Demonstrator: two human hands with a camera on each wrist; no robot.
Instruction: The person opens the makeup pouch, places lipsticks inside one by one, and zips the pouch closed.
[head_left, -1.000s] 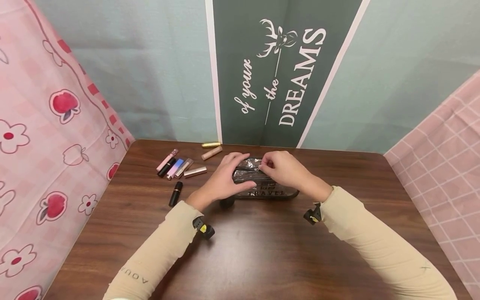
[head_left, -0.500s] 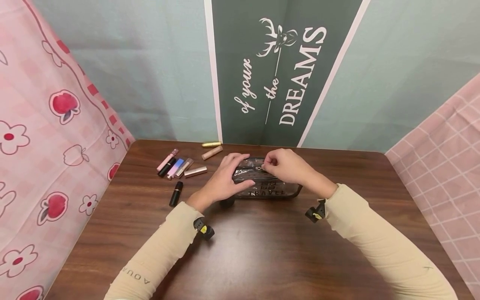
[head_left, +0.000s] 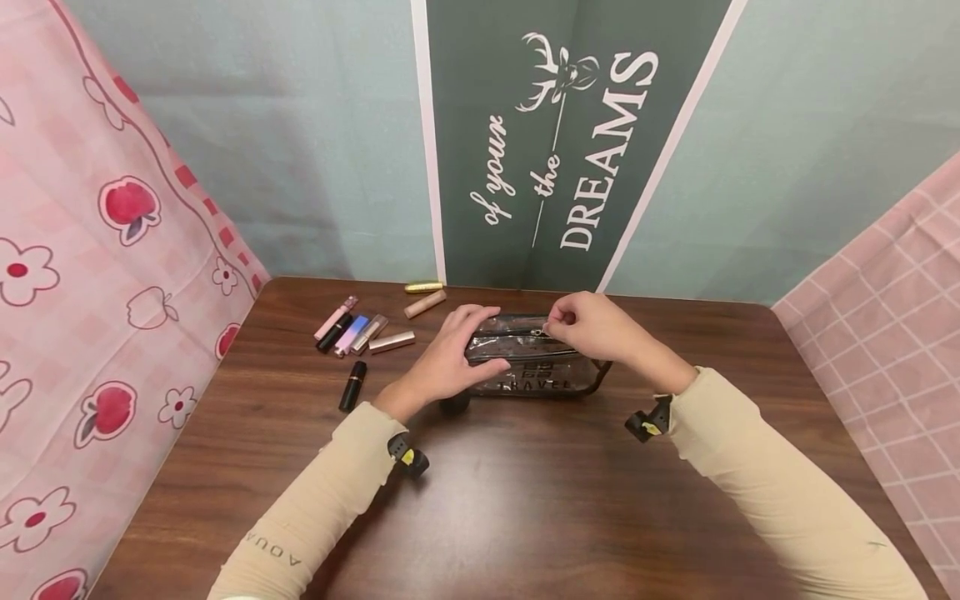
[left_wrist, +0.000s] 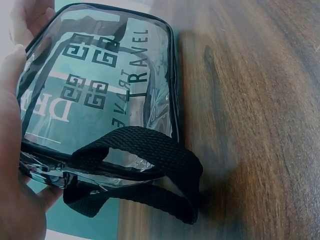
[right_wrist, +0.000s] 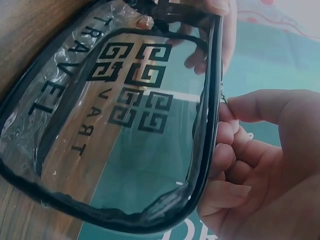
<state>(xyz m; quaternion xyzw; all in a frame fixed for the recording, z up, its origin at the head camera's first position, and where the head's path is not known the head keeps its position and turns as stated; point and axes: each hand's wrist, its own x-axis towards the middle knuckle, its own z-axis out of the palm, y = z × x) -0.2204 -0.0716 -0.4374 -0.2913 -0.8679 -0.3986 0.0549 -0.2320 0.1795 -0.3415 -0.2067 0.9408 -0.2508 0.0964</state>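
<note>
A clear plastic toiletry bag (head_left: 517,372) with black piping and the word TRAVEL stands on the wooden table. My left hand (head_left: 450,354) holds its left end, thumb over the front and fingers over the top toward the back. A black webbing strap (left_wrist: 145,142) loops from that end in the left wrist view. With thumb and index finger my right hand (head_left: 596,329) pinches the metal zipper pull (right_wrist: 225,99) on the bag's top; its other fingers curl beside the top edge. Through the clear wall (right_wrist: 125,165) the backdrop and table show.
Left of the bag lie several lipstick-like tubes, among them a blue-purple one (head_left: 351,335), a beige one (head_left: 425,304) and a gold one (head_left: 423,287). A black tube (head_left: 352,386) lies nearer my left forearm. Patterned cloths hang behind and beside the table (head_left: 510,500).
My right hand has drawn the zipper pull to the right along the bag's top. The left hand keeps its hold on the left end, and the tubes stay where they were.
</note>
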